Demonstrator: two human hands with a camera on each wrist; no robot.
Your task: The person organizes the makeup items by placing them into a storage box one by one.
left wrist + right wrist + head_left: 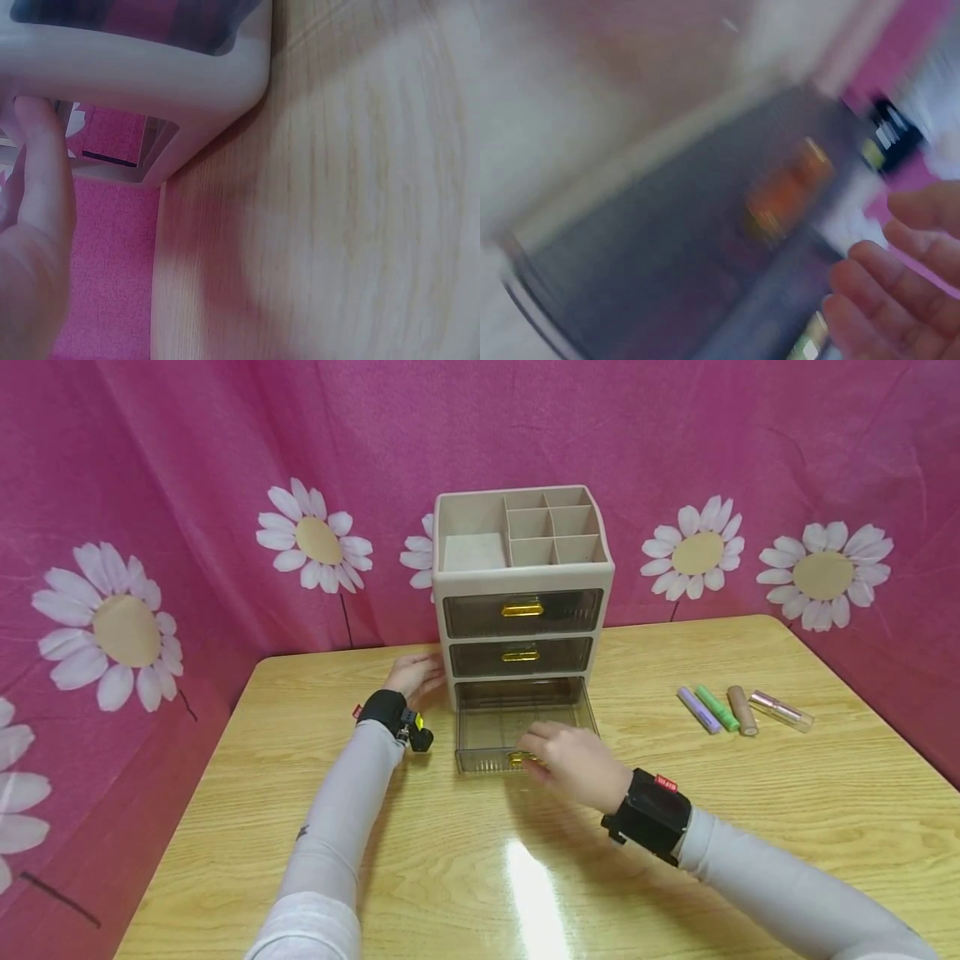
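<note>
Here your left hand (415,675) rests flat against the left side of the beige drawer organizer (522,578), fingers straight, holding nothing. The organizer stands at the far middle of the table (315,827). Its bottom drawer (522,722) is pulled out toward you, and your right hand (573,766) sits at the drawer's near edge by the gold handle (517,760); whether it grips the handle, you cannot tell. To the right lie four small tubes (742,709) side by side.
</note>
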